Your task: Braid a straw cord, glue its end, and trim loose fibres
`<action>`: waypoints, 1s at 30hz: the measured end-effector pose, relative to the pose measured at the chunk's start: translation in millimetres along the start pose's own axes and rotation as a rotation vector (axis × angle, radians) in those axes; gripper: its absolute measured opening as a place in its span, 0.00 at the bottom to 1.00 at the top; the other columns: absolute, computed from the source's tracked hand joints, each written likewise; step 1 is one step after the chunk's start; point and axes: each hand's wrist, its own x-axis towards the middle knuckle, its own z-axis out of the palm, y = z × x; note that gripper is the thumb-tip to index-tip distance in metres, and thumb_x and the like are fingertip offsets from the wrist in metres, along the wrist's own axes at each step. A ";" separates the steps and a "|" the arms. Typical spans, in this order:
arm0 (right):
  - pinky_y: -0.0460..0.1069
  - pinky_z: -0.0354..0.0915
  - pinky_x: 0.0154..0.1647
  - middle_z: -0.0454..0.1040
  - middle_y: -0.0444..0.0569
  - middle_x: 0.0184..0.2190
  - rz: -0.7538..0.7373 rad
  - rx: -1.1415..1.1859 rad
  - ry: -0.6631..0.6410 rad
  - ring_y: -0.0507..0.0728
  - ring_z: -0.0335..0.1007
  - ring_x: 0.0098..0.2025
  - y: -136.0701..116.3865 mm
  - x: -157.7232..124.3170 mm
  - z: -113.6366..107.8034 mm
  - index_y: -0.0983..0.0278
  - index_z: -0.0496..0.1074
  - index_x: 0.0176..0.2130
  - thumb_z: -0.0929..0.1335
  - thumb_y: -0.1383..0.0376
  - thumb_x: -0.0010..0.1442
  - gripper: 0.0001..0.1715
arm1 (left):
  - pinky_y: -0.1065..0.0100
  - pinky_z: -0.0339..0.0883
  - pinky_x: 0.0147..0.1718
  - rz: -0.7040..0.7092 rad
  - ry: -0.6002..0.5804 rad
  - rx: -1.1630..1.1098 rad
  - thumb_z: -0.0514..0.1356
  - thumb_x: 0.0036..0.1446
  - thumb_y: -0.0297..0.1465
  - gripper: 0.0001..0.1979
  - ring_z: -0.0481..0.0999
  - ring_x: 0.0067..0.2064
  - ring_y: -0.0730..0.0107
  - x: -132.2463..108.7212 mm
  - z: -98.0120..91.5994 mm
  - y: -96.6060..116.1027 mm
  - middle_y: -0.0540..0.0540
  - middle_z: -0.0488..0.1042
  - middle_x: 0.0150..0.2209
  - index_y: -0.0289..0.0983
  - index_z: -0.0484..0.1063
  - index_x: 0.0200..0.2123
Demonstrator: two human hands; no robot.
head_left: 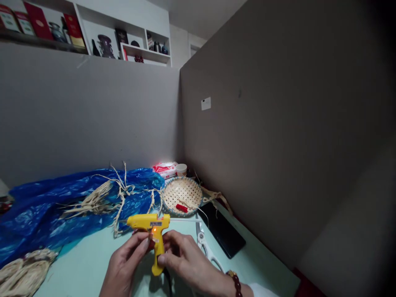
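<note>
A yellow glue gun (151, 231) with a lit orange lamp stands upright between my hands, nozzle pointing left, over the pale green table (89, 264). My right hand (185, 258) wraps round its handle with a finger at the trigger. My left hand (125, 264) pinches something small I cannot make out just under the gun's body. A clear glue stick (185, 220) pokes out of the gun's back to the right.
Blue plastic sheet (46, 206) with dried raffia strands (99, 198) covers the left. A woven basket (182, 194) holds a red piece. White-handled scissors (206, 245) and a black tablet (222, 233) lie right. Grey partition walls (278, 144) close the corner.
</note>
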 end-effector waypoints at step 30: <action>0.57 0.56 0.46 0.75 0.50 0.34 -0.720 -1.215 0.446 0.57 0.65 0.35 -17.1 -0.4 -31.4 0.66 0.69 0.43 0.64 0.71 0.64 0.07 | 0.72 0.67 0.36 0.160 -0.038 0.247 0.64 0.52 0.44 0.14 0.73 0.40 0.60 -10.9 6.7 5.5 0.47 0.74 0.34 0.40 0.79 0.26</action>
